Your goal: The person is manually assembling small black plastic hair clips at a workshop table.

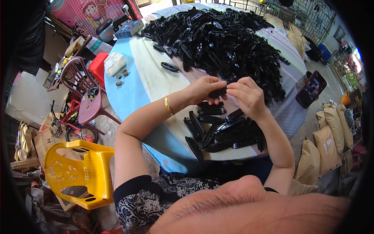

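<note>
Over the near half of a round, cloth-covered table [150, 84], my two hands meet. A small black plastic part [218, 93] is gripped in my left hand [203, 90], with a gold bangle on that wrist. Thumb and fingertips of my right hand [249, 97] are pinched together at the part's right end; what they hold there is too small to make out. Just below my hands lies a loose group of finished-looking long black plastic pieces [230, 134]. Beyond them spreads a large heap of similar black parts [218, 43], and one piece [170, 67] lies apart on its left.
A white bundle [115, 63], small brown pieces [125, 73] and a blue box [128, 29] sit along the table's left side. A phone [311, 89] stands at the right edge. Around it are a yellow chair [99, 171], a maroon chair [93, 107] and several brown sacks [327, 148].
</note>
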`<state>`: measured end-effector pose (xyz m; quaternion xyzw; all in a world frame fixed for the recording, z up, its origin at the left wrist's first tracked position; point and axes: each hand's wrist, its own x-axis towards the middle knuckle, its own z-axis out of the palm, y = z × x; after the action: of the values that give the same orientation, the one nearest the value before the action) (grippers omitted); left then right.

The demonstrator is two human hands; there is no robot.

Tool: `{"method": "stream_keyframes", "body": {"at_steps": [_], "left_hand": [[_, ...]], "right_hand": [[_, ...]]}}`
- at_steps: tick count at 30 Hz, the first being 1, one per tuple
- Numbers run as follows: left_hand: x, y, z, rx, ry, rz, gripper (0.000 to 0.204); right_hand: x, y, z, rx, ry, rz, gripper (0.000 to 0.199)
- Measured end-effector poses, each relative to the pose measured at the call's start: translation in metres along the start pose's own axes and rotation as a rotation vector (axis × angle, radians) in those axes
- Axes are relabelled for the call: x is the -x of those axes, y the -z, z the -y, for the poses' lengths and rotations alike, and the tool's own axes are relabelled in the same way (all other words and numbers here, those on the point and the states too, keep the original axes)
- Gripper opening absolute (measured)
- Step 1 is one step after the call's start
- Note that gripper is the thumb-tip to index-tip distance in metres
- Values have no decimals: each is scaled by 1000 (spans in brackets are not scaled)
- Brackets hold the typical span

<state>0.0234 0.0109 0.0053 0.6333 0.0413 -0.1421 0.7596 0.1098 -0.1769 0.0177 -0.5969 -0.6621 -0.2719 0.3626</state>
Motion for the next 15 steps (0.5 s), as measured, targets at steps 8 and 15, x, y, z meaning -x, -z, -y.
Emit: {"method": "stream_keyframes", "body": {"at_steps": [8,15], "left_hand": [[17,2,-12,-222,-96,44,41],[22,-22,-10,-957,-591,-266,35]], "right_hand": [[0,0,5,192,83,34,16],[9,-3,-5,-273,-540,139,36]]}}
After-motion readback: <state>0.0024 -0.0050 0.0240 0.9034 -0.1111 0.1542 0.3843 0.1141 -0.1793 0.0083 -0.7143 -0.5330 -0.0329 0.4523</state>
